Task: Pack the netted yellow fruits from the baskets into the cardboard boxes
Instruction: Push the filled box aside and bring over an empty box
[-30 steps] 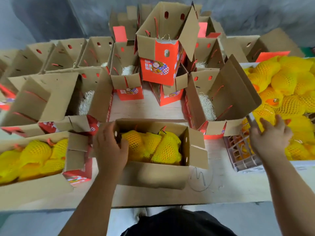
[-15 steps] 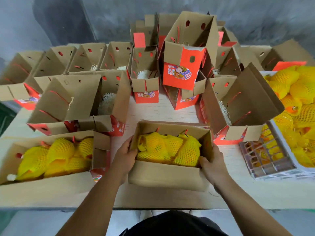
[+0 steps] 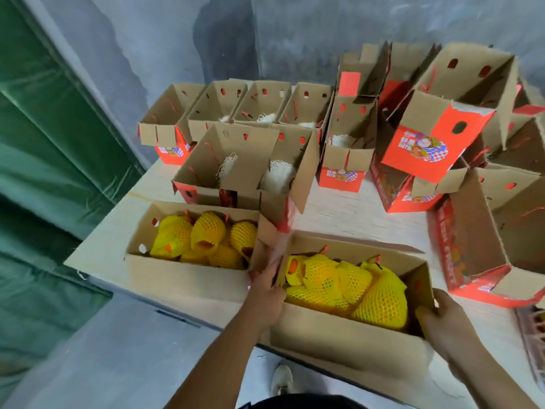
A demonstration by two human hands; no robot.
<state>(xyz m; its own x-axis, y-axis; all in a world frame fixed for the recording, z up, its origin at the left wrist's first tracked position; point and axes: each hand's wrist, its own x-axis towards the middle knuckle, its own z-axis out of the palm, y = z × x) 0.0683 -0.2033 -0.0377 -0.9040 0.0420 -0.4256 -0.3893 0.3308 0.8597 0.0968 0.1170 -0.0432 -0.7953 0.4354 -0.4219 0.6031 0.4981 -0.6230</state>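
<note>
1. Near open brown cardboard box (image 3: 339, 340) — filled with yellow fruits in foam netting (image 3: 345, 286); left hand (image 3: 267, 290) grips its left end wall, right hand (image 3: 442, 317) curls over its right end.
2. Second open brown box (image 3: 182, 276), just left — holds more netted yellow fruits (image 3: 203, 240).
3. Red-printed cartons (image 3: 236, 163) behind — only pale shredded padding (image 3: 277, 180) visible inside.

Left hand (image 3: 267, 286) fingertips were motion-blurred against the near box (image 3: 348, 339) end flap, right hand (image 3: 442, 317) fingers were hidden inside its far end, the basket (image 3: 530, 329) was cut off at the right edge, and the red box (image 3: 427, 146) print was unreadable.
</note>
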